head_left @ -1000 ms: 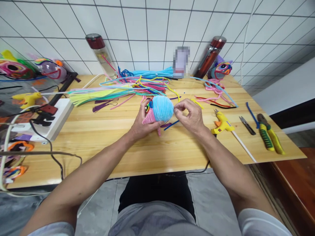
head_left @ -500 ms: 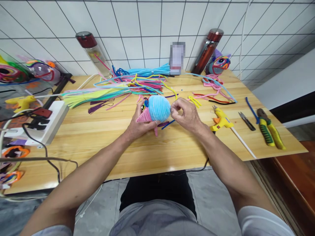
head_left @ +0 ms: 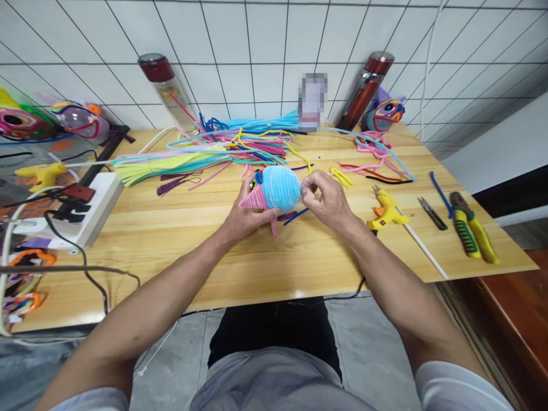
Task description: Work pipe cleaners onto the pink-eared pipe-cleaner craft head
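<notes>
A craft figure (head_left: 281,188) wound in light blue pipe cleaner, with pink pointed pieces on its left and lower side, is held over the table in my left hand (head_left: 246,214). The fingers wrap its left end and the thumb presses along its underside. Small dark blue and red bits show at its upper left. At the figure's rounded right end, my right hand (head_left: 326,197) is closed in a pinch. Whatever lies between those fingertips is too small to make out. A dark blue pipe cleaner (head_left: 295,217) lies just below, partly hidden by the figure.
Bundled pipe cleaners (head_left: 171,162) spread across the back. On the right lie a yellow glue gun (head_left: 391,210), snips (head_left: 432,214) and pliers (head_left: 468,228). A power strip (head_left: 96,214) stands left. Two bottles, a clear one (head_left: 171,97) and a red flask (head_left: 363,94), stand by the wall.
The whole view has shifted slightly. Both hands keep nearly the same hold, with the right fingertips still at the figure's right end.
</notes>
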`<state>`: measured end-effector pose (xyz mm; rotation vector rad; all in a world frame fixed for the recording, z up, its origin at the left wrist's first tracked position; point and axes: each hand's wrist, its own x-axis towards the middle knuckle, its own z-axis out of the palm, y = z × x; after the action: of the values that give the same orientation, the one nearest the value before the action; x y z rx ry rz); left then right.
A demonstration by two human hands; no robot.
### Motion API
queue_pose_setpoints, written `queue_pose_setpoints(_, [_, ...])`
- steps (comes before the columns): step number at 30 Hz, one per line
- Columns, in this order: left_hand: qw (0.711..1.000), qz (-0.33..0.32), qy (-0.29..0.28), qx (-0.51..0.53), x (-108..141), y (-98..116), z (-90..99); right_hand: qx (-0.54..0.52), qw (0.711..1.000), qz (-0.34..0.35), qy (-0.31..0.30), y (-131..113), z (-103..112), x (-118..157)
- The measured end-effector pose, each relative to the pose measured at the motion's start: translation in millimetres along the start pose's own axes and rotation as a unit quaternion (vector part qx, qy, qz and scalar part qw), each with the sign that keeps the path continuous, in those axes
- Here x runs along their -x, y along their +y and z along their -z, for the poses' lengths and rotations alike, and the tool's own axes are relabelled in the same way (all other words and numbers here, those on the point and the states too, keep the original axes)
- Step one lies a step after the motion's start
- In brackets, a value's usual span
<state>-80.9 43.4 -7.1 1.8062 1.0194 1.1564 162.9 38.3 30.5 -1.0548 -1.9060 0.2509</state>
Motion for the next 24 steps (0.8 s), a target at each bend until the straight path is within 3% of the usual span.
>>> queue_pose_setpoints(15, [0.999,0.019,-0.006,0.046,-4,10,-0.1,-0.069,0.996,-0.056,-0.021,-2,5,0])
queue_pose_setpoints(24, [0.999,0.013,-0.007,0.047,-5,11,-0.7,-0.007,1.0,-0.007,-0.008,-4,7,-1])
